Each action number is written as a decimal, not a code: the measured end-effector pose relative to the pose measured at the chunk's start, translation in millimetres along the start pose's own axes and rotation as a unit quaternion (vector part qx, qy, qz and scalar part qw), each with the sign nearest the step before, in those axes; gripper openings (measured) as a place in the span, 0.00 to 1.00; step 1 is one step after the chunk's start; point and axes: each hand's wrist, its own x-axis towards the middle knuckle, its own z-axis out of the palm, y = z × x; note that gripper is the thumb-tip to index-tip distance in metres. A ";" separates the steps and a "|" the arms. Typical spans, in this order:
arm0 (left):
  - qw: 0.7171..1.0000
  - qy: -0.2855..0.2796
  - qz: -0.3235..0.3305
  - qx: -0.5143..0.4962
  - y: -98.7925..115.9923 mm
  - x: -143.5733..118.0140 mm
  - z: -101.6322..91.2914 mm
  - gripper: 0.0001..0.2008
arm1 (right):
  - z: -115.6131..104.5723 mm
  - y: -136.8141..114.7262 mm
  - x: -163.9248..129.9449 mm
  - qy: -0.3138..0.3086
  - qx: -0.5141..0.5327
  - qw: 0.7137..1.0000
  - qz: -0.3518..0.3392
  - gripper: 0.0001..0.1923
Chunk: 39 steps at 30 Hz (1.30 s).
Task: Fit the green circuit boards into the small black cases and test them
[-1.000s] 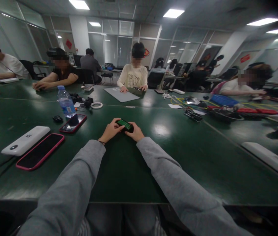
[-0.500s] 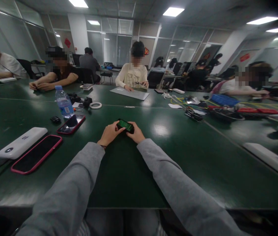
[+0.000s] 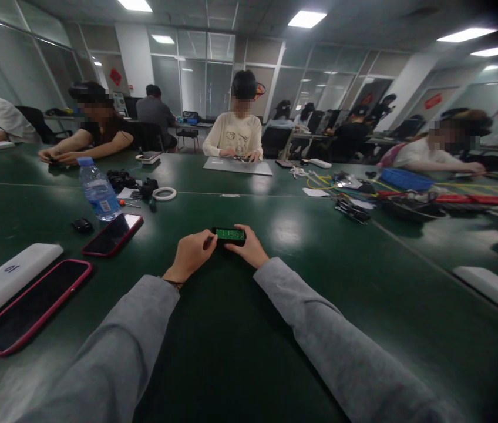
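the right hand (image 3: 251,248) grips the right end of a small black device (image 3: 230,234) with a green-lit display, its thumb along the near edge; the left hand (image 3: 189,255) curls its fingers in against the left end, though whether they pinch it cannot be told. the device sits level between the two hands, and it is hard to tell whether it touches the green table (image 3: 231,329). grey sleeves (image 3: 341,352) spread apart nearer the body, with tabletop between them. leftward, across a gap, lie a red-edged phone (image 3: 112,235), a second phone (image 3: 31,308) and, just beside that, a white case (image 3: 11,279) cut by the picture's left edge. a bottle (image 3: 99,191) stands just behind the first phone. ahead, tabletop stretches to a grey board (image 3: 238,166) before a co-worker (image 3: 234,132) at the far edge. rightward, a black bundle (image 3: 351,210) lies well apart.
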 end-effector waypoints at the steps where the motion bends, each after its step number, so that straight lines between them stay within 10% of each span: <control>1: 1.000 0.008 0.005 -0.008 -0.4 1.2 0.9 0.15 | 0.8 0.4 -0.4 0.004 0.002 1.000 0.000 0.38; 16: 0.987 -0.028 0.152 -0.052 0.2 27.2 18.5 0.24 | 1.7 -11.5 -3.6 -0.047 0.058 0.997 0.000 0.37; 32: 0.991 -0.037 0.117 -0.061 0.3 23.2 13.0 0.21 | 2.1 1.2 1.5 -0.064 0.040 0.997 -0.019 0.31; 39: 0.990 -0.042 0.090 -0.097 -2.1 23.0 13.3 0.23 | -0.2 -10.1 2.8 -0.066 0.195 0.979 -0.004 0.31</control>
